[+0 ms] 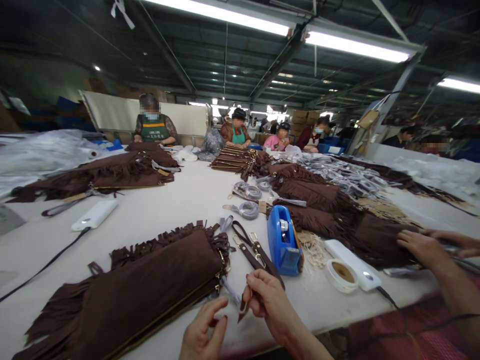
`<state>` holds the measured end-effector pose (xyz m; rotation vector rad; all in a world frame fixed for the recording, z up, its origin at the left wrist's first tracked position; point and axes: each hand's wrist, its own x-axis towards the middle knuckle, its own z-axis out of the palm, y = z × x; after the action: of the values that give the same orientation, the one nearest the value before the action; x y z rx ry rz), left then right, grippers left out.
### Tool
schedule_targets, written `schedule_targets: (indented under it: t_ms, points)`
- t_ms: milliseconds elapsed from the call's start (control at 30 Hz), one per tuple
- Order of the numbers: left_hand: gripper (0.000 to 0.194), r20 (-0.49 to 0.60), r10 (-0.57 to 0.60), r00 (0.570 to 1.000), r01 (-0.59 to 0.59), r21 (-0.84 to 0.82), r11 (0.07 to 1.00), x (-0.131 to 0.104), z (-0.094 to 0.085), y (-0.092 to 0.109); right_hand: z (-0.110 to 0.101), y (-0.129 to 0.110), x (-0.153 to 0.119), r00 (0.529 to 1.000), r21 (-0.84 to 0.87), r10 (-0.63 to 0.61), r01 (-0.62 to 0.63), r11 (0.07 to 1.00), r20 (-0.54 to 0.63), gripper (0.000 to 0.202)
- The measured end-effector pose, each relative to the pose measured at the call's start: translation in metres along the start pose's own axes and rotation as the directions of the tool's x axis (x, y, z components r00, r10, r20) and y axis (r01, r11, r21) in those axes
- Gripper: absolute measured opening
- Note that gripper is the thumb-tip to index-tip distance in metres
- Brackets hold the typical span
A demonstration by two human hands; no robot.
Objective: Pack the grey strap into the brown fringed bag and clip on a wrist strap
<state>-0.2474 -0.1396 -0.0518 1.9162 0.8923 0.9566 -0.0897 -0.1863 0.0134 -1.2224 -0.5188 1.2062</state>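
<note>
My right hand [267, 300] pinches a small dark brown strap piece [243, 313] with a metal clip, above the table's front edge. Just left of it, my left hand [205, 330] is raised with thumb and fingers apart, holding nothing. A stack of brown fringed bags [150, 285] with gold zippers lies to the left of both hands. Beyond my right hand are brown wrist straps [257, 250] with gold clips. Beside those straps stands a blue tape dispenser [285, 240].
A tape roll [342, 275] and white device [354, 265] lie right, near a co-worker's hands [427, 247] on brown bags. Coiled wrapped straps [247, 210] lie mid-table. Another white device [94, 215] with a cable is at left. People sit across the table.
</note>
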Motion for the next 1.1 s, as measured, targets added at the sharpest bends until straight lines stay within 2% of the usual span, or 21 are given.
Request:
schedule_targets:
  t_ms: [67, 167, 300, 500, 567, 633, 700, 767, 833, 900, 933, 1000, 1100]
  points:
    - [0.030, 0.063, -0.066, 0.996, 0.070, -0.065, 0.995, -0.002, 0.013, 0.005, 0.001, 0.000, -0.001, 1.000, 0.053, 0.009, -0.010, 0.999, 0.016, 0.038]
    - [0.038, 0.078, -0.138, 0.987, 0.145, -0.090, 0.985, 0.004, 0.025, 0.018, 0.000, -0.003, -0.002, 0.999, 0.099, 0.015, -0.019, 0.995, 0.034, 0.037]
    - [0.023, 0.148, -0.200, 0.969, 0.219, -0.128, 0.967, 0.011, 0.034, 0.036, -0.003, -0.006, -0.003, 1.000, 0.132, 0.008, -0.012, 0.991, 0.028, 0.036]
    - [0.023, 0.085, -0.216, 0.973, 0.230, -0.235, 0.944, 0.011, 0.038, 0.038, -0.005, -0.003, -0.003, 1.000, 0.139, 0.015, -0.017, 0.990, 0.018, 0.036]
    - [0.023, 0.103, -0.245, 0.964, 0.265, -0.275, 0.924, 0.011, 0.036, 0.038, -0.005, -0.001, -0.002, 1.000, 0.120, 0.002, -0.005, 0.993, 0.024, 0.037]
    - [0.025, 0.139, -0.321, 0.937, 0.350, -0.337, 0.874, 0.012, 0.033, 0.039, -0.007, 0.003, -0.001, 1.000, 0.061, -0.008, 0.007, 0.998, 0.016, 0.037]
    - [0.030, 0.188, -0.431, 0.883, 0.468, -0.417, 0.779, 0.014, 0.029, 0.037, -0.012, 0.007, -0.001, 0.999, -0.083, -0.049, 0.047, 0.995, -0.021, 0.037]
    - [0.037, 0.238, -0.508, 0.828, 0.555, -0.473, 0.684, 0.015, 0.025, 0.035, -0.017, 0.010, -0.002, 0.977, -0.323, -0.204, 0.175, 0.930, -0.058, 0.035]
    - [0.045, 0.293, -0.531, 0.795, 0.603, -0.475, 0.640, 0.015, 0.020, 0.033, -0.020, 0.010, -0.005, 0.916, -0.557, -0.400, 0.334, 0.760, 0.002, 0.028]
    - [0.048, 0.340, -0.510, 0.790, 0.613, -0.452, 0.648, 0.014, 0.013, 0.035, -0.018, 0.008, -0.010, 0.864, -0.664, -0.472, 0.457, 0.591, 0.174, 0.025]
    - [0.047, 0.364, -0.494, 0.789, 0.614, -0.437, 0.658, 0.014, 0.010, 0.038, -0.016, 0.006, -0.012, 0.852, -0.670, -0.450, 0.500, 0.548, 0.268, 0.026]
    - [0.043, 0.406, -0.464, 0.787, 0.612, -0.415, 0.674, 0.012, 0.003, 0.045, -0.010, 0.004, -0.017, 0.843, -0.652, -0.350, 0.538, 0.535, 0.408, 0.029]
    - [0.044, 0.456, -0.440, 0.773, 0.613, -0.363, 0.702, 0.010, -0.006, 0.050, -0.003, 0.008, -0.021, 0.884, -0.710, -0.158, 0.449, 0.542, 0.439, 0.035]
